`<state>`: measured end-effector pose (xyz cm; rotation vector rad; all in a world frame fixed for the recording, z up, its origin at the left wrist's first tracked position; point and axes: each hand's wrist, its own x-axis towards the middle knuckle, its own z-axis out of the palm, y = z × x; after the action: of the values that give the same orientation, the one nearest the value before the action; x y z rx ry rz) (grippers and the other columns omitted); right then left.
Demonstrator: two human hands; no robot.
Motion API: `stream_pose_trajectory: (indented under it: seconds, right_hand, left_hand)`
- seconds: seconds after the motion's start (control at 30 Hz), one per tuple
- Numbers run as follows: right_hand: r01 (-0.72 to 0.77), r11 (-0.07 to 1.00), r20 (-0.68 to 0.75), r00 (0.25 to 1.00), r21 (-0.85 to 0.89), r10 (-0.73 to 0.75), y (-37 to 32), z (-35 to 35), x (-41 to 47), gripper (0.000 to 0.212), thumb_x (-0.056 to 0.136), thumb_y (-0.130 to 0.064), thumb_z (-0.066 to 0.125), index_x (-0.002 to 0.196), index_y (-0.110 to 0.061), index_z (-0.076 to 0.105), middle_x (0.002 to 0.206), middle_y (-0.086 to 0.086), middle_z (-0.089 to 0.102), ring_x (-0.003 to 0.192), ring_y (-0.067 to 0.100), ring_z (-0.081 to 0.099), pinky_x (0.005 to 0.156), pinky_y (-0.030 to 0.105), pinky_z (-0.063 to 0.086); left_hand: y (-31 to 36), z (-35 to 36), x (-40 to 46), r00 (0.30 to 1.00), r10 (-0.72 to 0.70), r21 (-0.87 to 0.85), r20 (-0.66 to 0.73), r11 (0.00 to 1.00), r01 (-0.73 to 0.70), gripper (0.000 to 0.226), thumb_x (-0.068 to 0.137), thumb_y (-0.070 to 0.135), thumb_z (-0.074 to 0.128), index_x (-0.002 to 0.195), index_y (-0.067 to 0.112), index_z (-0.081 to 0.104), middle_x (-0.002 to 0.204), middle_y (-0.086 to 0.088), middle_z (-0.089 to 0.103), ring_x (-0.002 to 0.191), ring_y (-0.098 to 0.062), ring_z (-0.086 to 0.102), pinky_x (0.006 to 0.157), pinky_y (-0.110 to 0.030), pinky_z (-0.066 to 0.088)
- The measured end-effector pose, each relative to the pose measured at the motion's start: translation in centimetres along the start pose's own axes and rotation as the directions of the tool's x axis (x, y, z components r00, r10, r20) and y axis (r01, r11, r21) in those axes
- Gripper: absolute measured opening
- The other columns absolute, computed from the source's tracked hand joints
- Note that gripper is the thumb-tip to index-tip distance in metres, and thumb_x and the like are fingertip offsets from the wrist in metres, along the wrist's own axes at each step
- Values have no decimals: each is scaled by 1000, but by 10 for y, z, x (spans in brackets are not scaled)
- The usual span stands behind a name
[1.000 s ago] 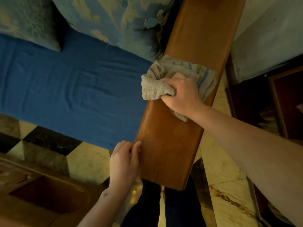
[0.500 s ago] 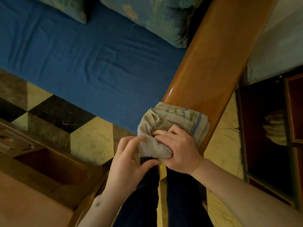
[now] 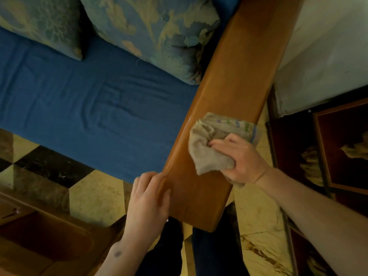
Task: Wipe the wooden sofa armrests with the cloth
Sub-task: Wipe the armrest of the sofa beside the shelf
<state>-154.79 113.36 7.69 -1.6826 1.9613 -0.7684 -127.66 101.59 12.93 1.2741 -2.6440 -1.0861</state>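
Note:
A broad, glossy wooden armrest (image 3: 237, 76) runs from the top right down to a rounded front end near my legs. A crumpled beige cloth (image 3: 209, 144) with coloured stripes lies on its lower part, pressed down by my right hand (image 3: 241, 158), which grips it. My left hand (image 3: 147, 204) rests flat against the armrest's left edge near the front end, fingers together, holding nothing.
The blue sofa seat (image 3: 95, 104) and two patterned cushions (image 3: 155, 34) lie left of the armrest. A wooden table with a recess (image 3: 41, 234) stands at the lower left on the tiled floor (image 3: 95, 198). Dark wooden furniture (image 3: 338, 148) and a white wall sit to the right.
My right hand has pushed the cloth back up the armrest from its front end. My left hand has left the cloth and settled on the armrest's left edge.

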Motion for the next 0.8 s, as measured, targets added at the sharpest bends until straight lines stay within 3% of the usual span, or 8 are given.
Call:
stream_pose_trajectory:
  seconds: [0.13,0.27,0.43,0.57,0.67,0.8]
  right_hand:
    - [-59,998,-29,998,11,59,57,-47,46,48,82,-35,63,124,-12,70,101,8,68,90,24,58,76,41,55]
    - [-62,998,-161,985,-3,61,120,-82,101,44,81,-27,63,123,-17,70,106,3,74,88,25,59,75,34,49]
    - [-130,991,-202,971,-13,124,187,-143,163,43,82,-29,59,121,-19,71,104,4,76,90,25,61,77,33,48]
    - [-169,986,-243,956,-9,162,218,-177,201,38,84,-31,54,114,-14,72,93,8,73,86,29,62,73,32,44]
    - [-202,979,-313,932,-28,184,235,-192,220,37,83,-32,55,104,-8,73,88,9,67,85,32,62,71,25,33]
    - [-286,957,-330,909,-45,256,234,-191,226,34,85,-29,58,109,-9,73,96,16,71,94,32,61,76,30,41]
  left_hand:
    - [33,16,73,1000,2,23,3,1000,-2,45,87,20,75,130,21,63,121,7,54,109,-12,49,93,-28,42]
    - [74,37,154,989,128,112,77,984,-136,51,87,19,72,134,31,59,139,2,46,121,-18,46,94,-34,46]
    - [143,62,249,956,235,284,176,918,-278,66,86,34,70,146,35,43,147,1,40,131,-25,37,102,-45,44]
    - [173,71,283,959,176,381,222,890,-252,68,86,44,67,147,38,38,146,-3,37,134,-28,30,106,-50,41]
    - [181,73,283,963,131,417,234,882,-221,64,88,44,65,145,39,37,145,-4,34,135,-30,28,105,-53,40]
    - [172,76,259,969,100,413,227,891,-189,57,91,40,61,143,39,38,145,-2,35,135,-29,29,105,-52,39]
